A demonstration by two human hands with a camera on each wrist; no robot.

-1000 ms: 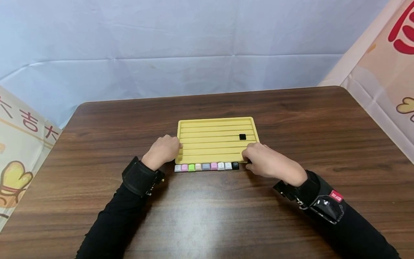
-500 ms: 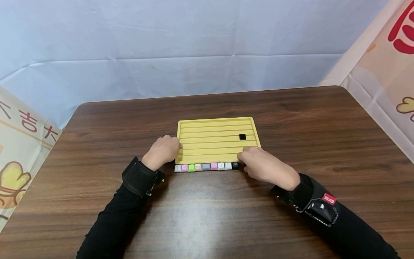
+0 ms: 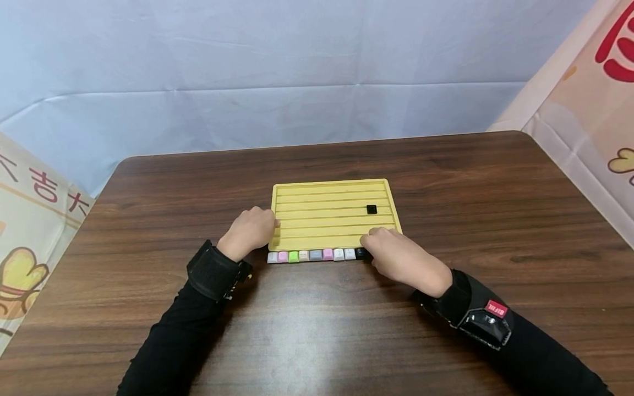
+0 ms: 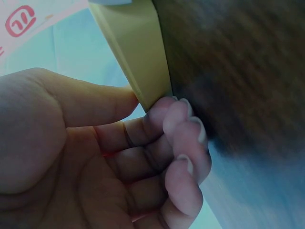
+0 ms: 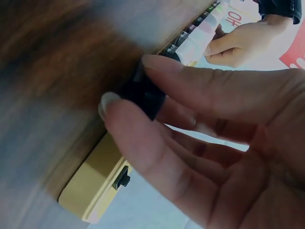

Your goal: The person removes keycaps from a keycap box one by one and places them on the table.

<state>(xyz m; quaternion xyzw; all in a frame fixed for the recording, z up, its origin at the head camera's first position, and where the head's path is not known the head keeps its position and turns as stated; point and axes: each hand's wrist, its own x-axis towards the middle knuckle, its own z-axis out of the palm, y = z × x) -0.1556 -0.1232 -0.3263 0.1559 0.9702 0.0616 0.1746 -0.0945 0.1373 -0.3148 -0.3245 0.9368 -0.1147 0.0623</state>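
Observation:
A yellow ridged tray (image 3: 322, 212) lies on the table, with a single black keycap (image 3: 371, 209) on it toward the right. My left hand (image 3: 251, 228) grips the tray's left edge; in the left wrist view the thumb (image 4: 109, 102) is on top and the curled fingers (image 4: 186, 138) are at the side and underneath. Along the tray's front side runs a row of coloured keycaps (image 3: 315, 255). At the row's right end, my right hand (image 3: 403, 258) pinches a black keycap (image 5: 145, 95) between thumb and index finger, close to the tabletop. The head view mostly hides that keycap.
A brown wood-grain table (image 3: 277, 330) carries everything. Behind it hangs a pale blue cloth (image 3: 297, 66). Printed cloths stand at the left (image 3: 39, 231) and right (image 3: 594, 121).
My right hand has shifted left and slightly toward me, up to the right end of the keycap row. The left hand and the tray have stayed in place.

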